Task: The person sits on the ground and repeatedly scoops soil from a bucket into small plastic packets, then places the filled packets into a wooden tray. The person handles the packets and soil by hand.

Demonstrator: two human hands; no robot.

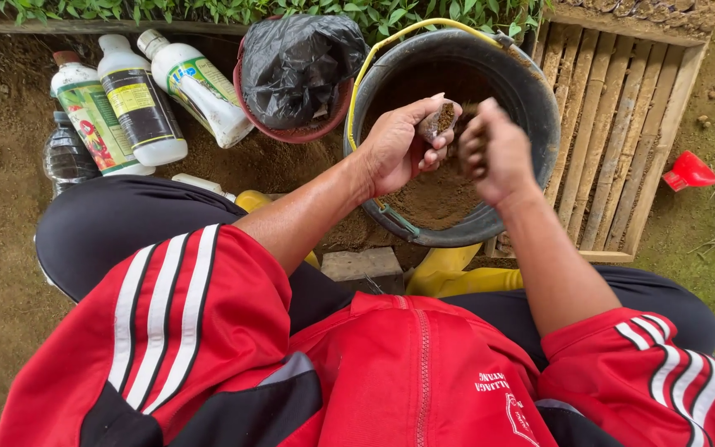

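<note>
My left hand (399,149) is closed around a little clear bag (440,122) of soil, held over the black bucket (531,124). My right hand (494,153) looks pinched shut on some soil, I think. Past them lies a wooden crate (622,141).

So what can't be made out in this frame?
Head view only:
- Right hand: blurred by motion; what it holds is unclear.
- Small bag in left hand: mostly covered by the fingers.
- Red basin: contents hidden under a black plastic bag.
- Dark bottle: partly behind the knee.
- Wooden tray: top edge cut off.
</note>
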